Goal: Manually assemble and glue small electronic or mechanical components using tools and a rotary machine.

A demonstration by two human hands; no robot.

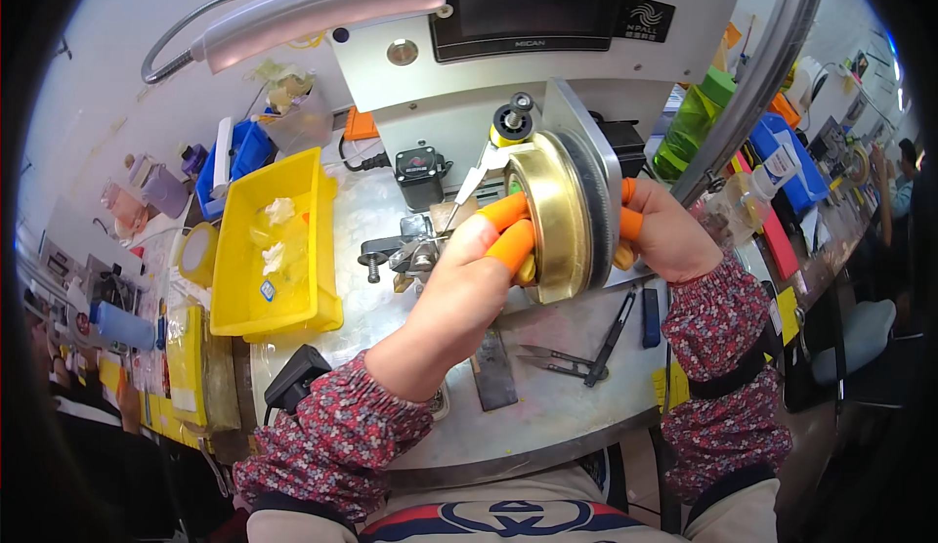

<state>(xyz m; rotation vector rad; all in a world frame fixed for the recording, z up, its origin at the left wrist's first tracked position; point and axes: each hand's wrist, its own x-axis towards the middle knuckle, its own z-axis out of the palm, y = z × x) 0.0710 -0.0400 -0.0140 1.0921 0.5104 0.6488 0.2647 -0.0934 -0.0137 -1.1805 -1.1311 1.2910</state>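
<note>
A brass-coloured wheel (554, 240) with a dark toothed disc (592, 216) on its right side is mounted on the machine, upright, at the middle of the bench. My left hand (469, 274) is closed at the wheel's left face, orange finger cots on its fingers; some fingertips are hidden inside the rim. From the other side my right hand (674, 235) curls its capped fingers against the wheel assembly, partly behind the disc. Just left of my left hand sits a small metal clamp fixture (415, 252), with a pointed metal arm (474, 187) above it.
A yellow bin (320, 299) with white scraps stands at left. Black tweezers (611, 338), a dark flat bar (493, 372) and a blue block (651, 318) lie in front of the wheel. A green bottle (692, 128) and a metal post (762, 79) stand at right; a lamp (327, 6) hangs overhead.
</note>
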